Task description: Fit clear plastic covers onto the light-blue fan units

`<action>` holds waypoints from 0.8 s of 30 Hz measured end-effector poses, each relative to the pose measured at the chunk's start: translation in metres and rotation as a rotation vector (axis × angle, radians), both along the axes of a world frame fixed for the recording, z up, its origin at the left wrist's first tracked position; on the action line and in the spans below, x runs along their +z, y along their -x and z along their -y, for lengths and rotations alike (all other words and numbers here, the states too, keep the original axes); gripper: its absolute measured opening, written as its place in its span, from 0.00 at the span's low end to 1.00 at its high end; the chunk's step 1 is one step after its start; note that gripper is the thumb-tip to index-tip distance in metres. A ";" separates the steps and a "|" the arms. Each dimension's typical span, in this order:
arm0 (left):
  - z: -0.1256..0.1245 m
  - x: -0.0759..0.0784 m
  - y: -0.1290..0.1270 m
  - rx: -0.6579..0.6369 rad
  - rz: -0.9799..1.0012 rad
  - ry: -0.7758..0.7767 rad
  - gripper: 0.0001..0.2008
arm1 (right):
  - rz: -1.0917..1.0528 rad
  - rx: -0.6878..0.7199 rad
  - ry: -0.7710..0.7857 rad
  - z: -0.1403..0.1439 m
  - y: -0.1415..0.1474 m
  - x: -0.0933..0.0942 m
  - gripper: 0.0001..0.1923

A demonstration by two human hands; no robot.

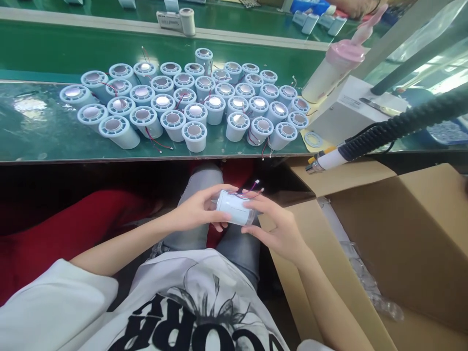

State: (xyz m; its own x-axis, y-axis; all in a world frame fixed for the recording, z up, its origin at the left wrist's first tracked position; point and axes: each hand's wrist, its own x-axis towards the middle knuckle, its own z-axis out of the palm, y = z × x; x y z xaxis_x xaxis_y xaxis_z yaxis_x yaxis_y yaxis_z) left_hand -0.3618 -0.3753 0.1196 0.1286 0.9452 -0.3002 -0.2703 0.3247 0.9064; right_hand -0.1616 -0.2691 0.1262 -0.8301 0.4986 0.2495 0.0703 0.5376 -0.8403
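the left hand curls its fingers round one end of the white cylinder, held over the lap below the bench; the right hand cups the other end, fingers half closed. best to grip lightly, sparing the thin wires. its long axis lies roughly level, left to right.

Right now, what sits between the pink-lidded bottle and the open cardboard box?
In the head view, a white machine box lies between the bottle and the carton, with a coiled-cable tool lying in front of it.
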 end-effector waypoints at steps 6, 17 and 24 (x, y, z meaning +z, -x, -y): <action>0.002 0.009 0.005 -0.060 -0.203 -0.210 0.36 | 0.004 0.067 0.198 0.003 -0.004 0.003 0.22; 0.007 0.014 0.007 -0.113 -0.366 -0.379 0.37 | 0.032 0.039 0.499 0.007 -0.005 0.016 0.23; 0.008 0.016 0.008 -0.114 -0.432 -0.428 0.37 | 0.061 0.024 0.685 0.011 -0.004 0.016 0.23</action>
